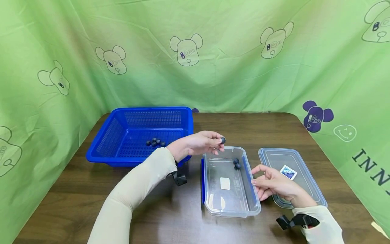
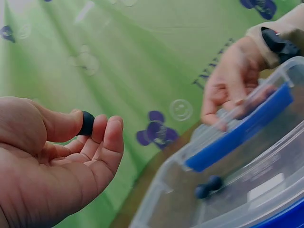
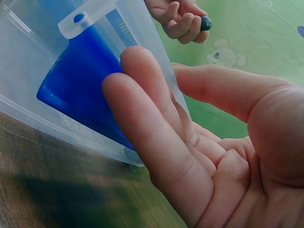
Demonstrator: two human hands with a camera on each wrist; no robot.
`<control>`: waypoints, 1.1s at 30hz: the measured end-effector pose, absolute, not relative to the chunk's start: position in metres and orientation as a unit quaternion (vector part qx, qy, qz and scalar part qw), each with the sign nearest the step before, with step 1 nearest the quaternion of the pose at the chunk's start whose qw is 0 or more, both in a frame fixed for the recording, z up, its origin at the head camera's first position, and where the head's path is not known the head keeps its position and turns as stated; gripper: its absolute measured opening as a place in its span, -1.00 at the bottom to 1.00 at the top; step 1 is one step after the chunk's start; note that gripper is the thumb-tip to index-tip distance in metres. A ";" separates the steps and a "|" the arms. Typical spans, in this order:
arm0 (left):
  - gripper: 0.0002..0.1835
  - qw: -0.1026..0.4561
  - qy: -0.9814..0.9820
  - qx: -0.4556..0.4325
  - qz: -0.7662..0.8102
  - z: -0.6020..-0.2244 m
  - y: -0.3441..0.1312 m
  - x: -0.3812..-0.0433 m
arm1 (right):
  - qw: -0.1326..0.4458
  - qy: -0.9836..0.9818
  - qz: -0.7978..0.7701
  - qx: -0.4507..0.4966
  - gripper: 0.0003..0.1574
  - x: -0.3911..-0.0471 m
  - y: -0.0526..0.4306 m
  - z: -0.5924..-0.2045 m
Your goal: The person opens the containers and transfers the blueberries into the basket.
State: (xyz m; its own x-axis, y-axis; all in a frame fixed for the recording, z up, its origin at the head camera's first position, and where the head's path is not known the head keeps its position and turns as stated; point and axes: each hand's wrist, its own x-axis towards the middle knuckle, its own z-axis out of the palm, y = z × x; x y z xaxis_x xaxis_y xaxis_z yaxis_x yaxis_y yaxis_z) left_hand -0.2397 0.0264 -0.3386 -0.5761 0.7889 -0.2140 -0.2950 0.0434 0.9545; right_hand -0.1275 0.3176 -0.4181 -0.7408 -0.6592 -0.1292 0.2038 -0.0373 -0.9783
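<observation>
My left hand pinches a dark blueberry between thumb and fingertips, above the far end of a clear plastic food container. Two more blueberries lie together inside that container, near its right wall. At the container's right side, my right hand holds the edge between thumb and fingers. The fingers lie by a blue clip in the right wrist view. A blue basket stands at the left, with several blueberries on its floor; my left forearm partly hides its near right corner.
A clear lid with a white and blue label lies flat to the right of the container, partly under my right hand. The brown wooden table ends at a green printed cloth behind and at the sides.
</observation>
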 end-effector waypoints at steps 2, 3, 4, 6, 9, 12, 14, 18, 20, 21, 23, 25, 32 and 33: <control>-0.83 0.398 0.592 0.213 0.668 -0.336 0.017 -0.244 | 0.309 0.622 -0.696 -0.184 -0.73 -0.128 0.318 -0.419; -0.83 0.392 0.590 0.217 0.671 -0.335 0.013 -0.247 | 0.309 0.621 -0.696 -0.184 -0.73 -0.128 0.318 -0.419; -0.83 0.387 0.589 0.221 0.674 -0.334 0.008 -0.249 | 0.309 0.621 -0.696 -0.184 -0.72 -0.128 0.318 -0.419; -0.83 0.377 0.588 0.223 0.680 -0.331 -0.001 -0.253 | 0.310 0.620 -0.697 -0.184 -0.72 -0.128 0.318 -0.419; -0.83 0.361 0.587 0.222 0.690 -0.329 -0.015 -0.258 | 0.309 0.619 -0.698 -0.184 -0.72 -0.128 0.318 -0.420; -0.83 0.344 0.583 0.219 0.703 -0.327 -0.029 -0.264 | 0.309 0.620 -0.698 -0.184 -0.72 -0.128 0.317 -0.421; -0.81 0.331 0.579 0.217 0.712 -0.326 -0.039 -0.268 | 0.309 0.620 -0.698 -0.184 -0.72 -0.127 0.317 -0.421; -0.74 0.302 0.572 0.209 0.733 -0.323 -0.060 -0.278 | 0.308 0.620 -0.698 -0.182 -0.72 -0.127 0.318 -0.420; -0.71 0.286 0.569 0.199 0.744 -0.322 -0.071 -0.282 | 0.309 0.621 -0.697 -0.182 -0.72 -0.127 0.318 -0.420; -0.71 0.279 0.569 0.195 0.749 -0.321 -0.077 -0.284 | 0.309 0.621 -0.697 -0.182 -0.72 -0.127 0.318 -0.420; -0.72 0.264 0.570 0.181 0.757 -0.320 -0.088 -0.288 | 0.310 0.621 -0.696 -0.182 -0.72 -0.127 0.318 -0.419; -0.76 0.251 0.572 0.165 0.764 -0.319 -0.099 -0.292 | 0.310 0.622 -0.696 -0.183 -0.72 -0.128 0.318 -0.419; -0.87 0.221 0.580 0.105 0.777 -0.320 -0.135 -0.306 | 0.307 0.624 -0.695 -0.180 -0.73 -0.128 0.320 -0.419; -0.88 0.217 0.579 0.094 0.780 -0.321 -0.140 -0.307 | 0.307 0.624 -0.695 -0.180 -0.73 -0.128 0.320 -0.419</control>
